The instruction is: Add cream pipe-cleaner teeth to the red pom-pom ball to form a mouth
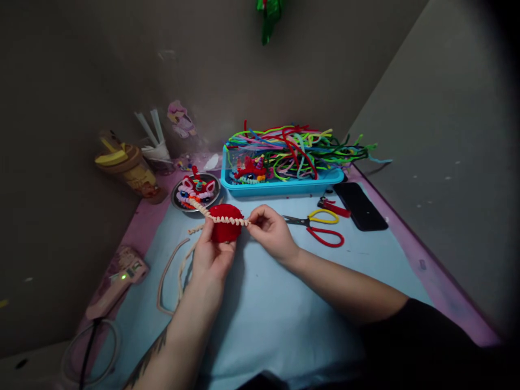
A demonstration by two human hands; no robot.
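Note:
My left hand (214, 252) is closed around a round red fuzzy piece (226, 232). Across the front of that piece runs a cream coiled pipe cleaner (231, 220), pressed near its left part by my left thumb. My right hand (273, 232) pinches the right end of the coil between thumb and fingertips. The coil's other end stretches up left towards a metal bowl (175, 204). More cream pipe cleaners (164, 279) lie on the table left of my left hand, partly hidden by my forearm.
Behind stands a blue tray (280, 189) heaped with colourful pipe cleaners (300, 146). Scissors (320, 225) with yellow and red handles, a red lighter (333, 207) and a black phone (361, 206) lie at right. A pink glue gun (117, 287) and a cup (136, 173) stand left.

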